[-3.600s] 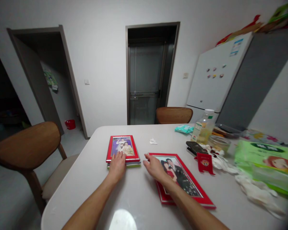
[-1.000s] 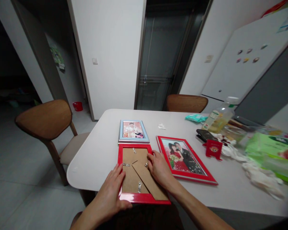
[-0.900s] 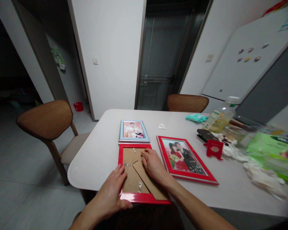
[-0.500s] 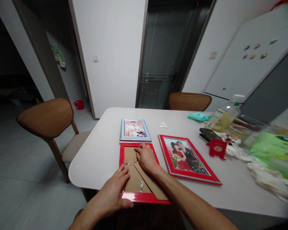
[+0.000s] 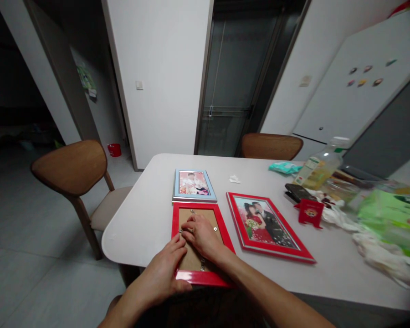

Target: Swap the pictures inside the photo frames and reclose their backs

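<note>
A red picture frame (image 5: pixel 205 278) lies face down at the table's near edge, its brown backing board (image 5: pixel 191 260) showing. My left hand (image 5: pixel 162 269) holds the frame's near left corner, fingers over the left rim and thumb along the front rim. My right hand (image 5: pixel 203 236) is over the board, its fingertips pinched at a small metal clip (image 5: pixel 181 231) on the left side. Another metal clip (image 5: pixel 192 212) sits at the far side and one more clip (image 5: pixel 215 228) at the right. Part of the board is hidden under my right hand and forearm.
A light-blue framed photo (image 5: pixel 194 183) touches the far side. To the right lies a red framed photo (image 5: pixel 264 223), face up. Farther right are a bottle (image 5: pixel 319 166), a black phone-like object (image 5: pixel 297 192), a red card stand (image 5: pixel 310 213) and a green packet (image 5: pixel 389 218). A chair (image 5: pixel 71 177) stands left.
My right hand has moved from the far clip toward the left clip. The board's slanted flap edge no longer shows, and the right clip has come into sight. My left hand stays on the frame.
</note>
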The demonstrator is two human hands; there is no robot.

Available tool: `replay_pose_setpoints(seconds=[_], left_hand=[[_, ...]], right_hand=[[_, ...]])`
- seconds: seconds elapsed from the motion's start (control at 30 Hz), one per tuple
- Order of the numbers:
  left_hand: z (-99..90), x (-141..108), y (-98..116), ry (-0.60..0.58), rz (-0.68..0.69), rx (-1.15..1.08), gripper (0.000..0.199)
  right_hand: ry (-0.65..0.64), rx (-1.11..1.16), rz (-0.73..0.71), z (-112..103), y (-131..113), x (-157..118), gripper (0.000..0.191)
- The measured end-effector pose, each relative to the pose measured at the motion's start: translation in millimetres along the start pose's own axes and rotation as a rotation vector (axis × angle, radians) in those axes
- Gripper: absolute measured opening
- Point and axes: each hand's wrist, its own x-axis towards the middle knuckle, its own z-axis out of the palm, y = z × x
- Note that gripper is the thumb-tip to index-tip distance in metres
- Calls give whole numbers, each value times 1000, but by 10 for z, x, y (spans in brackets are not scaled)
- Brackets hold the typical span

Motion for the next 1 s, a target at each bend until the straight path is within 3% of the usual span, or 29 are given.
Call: replay_pose_setpoints(seconds=[0.27, 0.43, 0.67, 0.8, 1.0], left_hand=[[-6, 6, 24, -13, 5, 6, 71], [6, 5, 0, -16, 1, 37, 72], [29, -8, -63, -35, -20, 29, 71], [30, -7, -60, -53, -24, 47, 72], [22, 5, -20, -60, -37, 88, 71]], right_hand=[[17, -139, 80, 48, -46, 57, 21], [7, 4, 32, -22, 1, 13, 20], [-229, 199, -91, -368, 129, -421, 29], [-311, 203, -91, -414, 125, -564, 29], [-154, 154, -97, -257, 101, -559, 13]])
